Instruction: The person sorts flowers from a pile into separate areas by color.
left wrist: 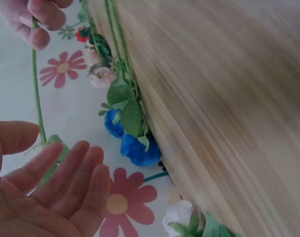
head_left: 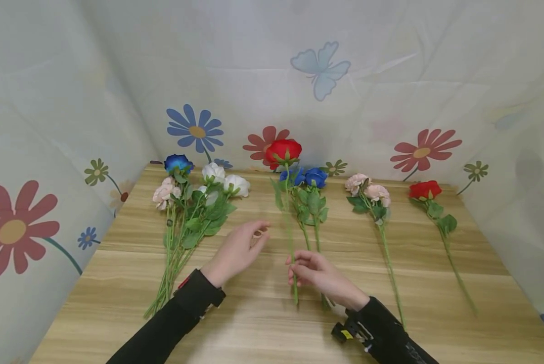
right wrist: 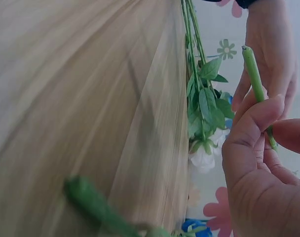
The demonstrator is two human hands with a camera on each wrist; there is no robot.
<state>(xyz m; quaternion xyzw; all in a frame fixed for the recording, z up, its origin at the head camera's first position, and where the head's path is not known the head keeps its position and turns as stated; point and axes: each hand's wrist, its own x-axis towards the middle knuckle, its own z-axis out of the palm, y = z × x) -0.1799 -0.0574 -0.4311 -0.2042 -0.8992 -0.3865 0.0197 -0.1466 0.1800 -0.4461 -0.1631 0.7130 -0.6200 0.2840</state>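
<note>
Beyond R grip [head_left: 319, 275]: red bloom [head_left: 284, 150]; stem [head_left: 291, 235] pinched nr btm.

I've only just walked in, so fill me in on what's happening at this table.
A person is handling flowers over a wooden table. The right hand pinches a red flower near the lower end of its stem, holding it up. The left hand is open beside it, gripping nothing. Blue flowers, pink flowers and another red bloom lie toward the right; a mixed bunch of blue, pink and white lies on the left.
</note>
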